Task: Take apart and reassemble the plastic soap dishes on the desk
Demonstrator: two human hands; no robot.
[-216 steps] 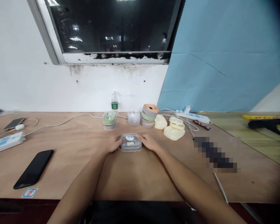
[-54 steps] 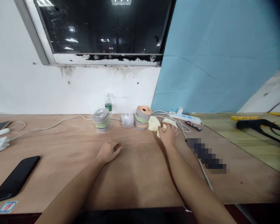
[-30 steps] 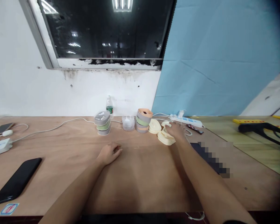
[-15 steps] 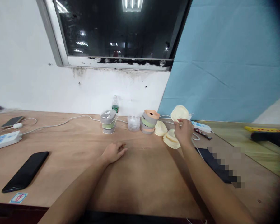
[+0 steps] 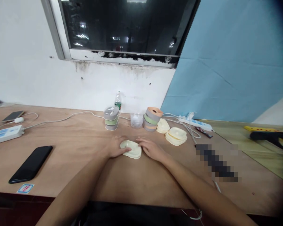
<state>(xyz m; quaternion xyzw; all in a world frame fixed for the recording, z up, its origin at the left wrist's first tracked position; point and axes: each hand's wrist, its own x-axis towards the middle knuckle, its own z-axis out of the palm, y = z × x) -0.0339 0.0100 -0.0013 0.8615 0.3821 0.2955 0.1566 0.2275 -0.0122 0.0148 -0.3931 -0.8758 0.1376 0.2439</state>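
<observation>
A pale cream, shallow, rounded-square plastic piece (image 5: pixel 135 152), like a small dish or lid, lies on the wooden table between my hands. My left hand (image 5: pixel 115 147) grips its left side, thumb over the top and fingers behind the far edge. My right hand (image 5: pixel 153 149) is at its right edge, fingers loosely stretched out; whether they touch the rim I cannot tell. Beyond my right hand is a stack of similar cream pieces (image 5: pixel 176 138), with a second cream stack (image 5: pixel 163 125) behind it.
Along the back stand grey and green stacked bands (image 5: pixel 111 118), clear tubs (image 5: pixel 136 120), an orange-topped stack (image 5: pixel 153 119) and a water bottle (image 5: pixel 118 102). A black phone (image 5: pixel 30 164) lies left. Power strips (image 5: pixel 198 123) and white cables run at both sides.
My right hand has brought the cream piece from above the right-hand stack down to the middle of the table. My left hand has taken hold of its left side. The view has tilted slightly down.
</observation>
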